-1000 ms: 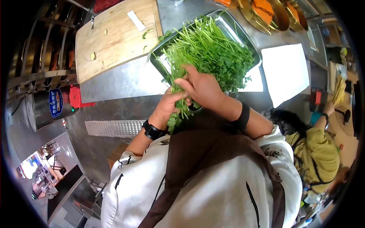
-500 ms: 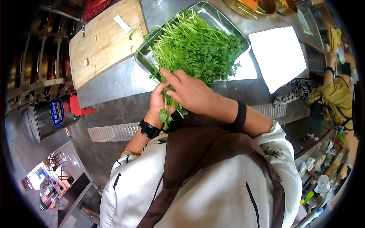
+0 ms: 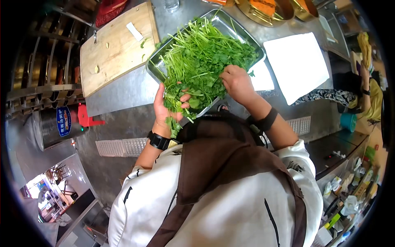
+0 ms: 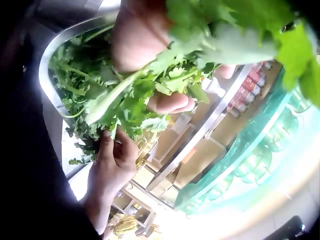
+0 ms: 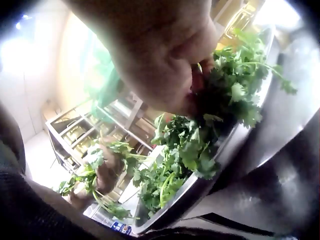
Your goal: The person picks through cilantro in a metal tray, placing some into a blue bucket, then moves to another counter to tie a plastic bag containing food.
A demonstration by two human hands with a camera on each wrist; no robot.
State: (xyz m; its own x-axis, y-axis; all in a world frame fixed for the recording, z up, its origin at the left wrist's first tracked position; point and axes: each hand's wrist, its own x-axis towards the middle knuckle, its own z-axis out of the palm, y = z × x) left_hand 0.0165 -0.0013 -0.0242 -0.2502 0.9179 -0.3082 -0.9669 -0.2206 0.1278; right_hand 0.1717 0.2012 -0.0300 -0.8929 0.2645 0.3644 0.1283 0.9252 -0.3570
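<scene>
A big heap of cilantro [image 3: 201, 53] fills the metal tray [image 3: 153, 73], stems toward the left and leaves toward the right. My left hand [image 3: 162, 110] holds several loose sprigs [image 3: 175, 131] at the tray's near left corner, thumb up along one side and fingers partly curled under the leaves. At the right part of the heap, my right hand [image 3: 239, 84] pinches cilantro leaves, its fingertips down in the greens. The left wrist view shows that thumb and forefinger of the right hand [image 4: 114, 167] meeting at a stem.
Left of the tray lies a wooden cutting board [image 3: 119, 53] with a white strip [image 3: 134, 31] and scraps. A white sheet-like slab [image 3: 296, 66] sits to the right. Brass pans [image 3: 269, 18] and a glass [image 3: 170, 5] stand behind. Another person's arm [image 3: 365, 82] shows at far right.
My right hand has left the left hand's side and moved right to the leafy part of the heap. The left hand has loosened but keeps its sprigs.
</scene>
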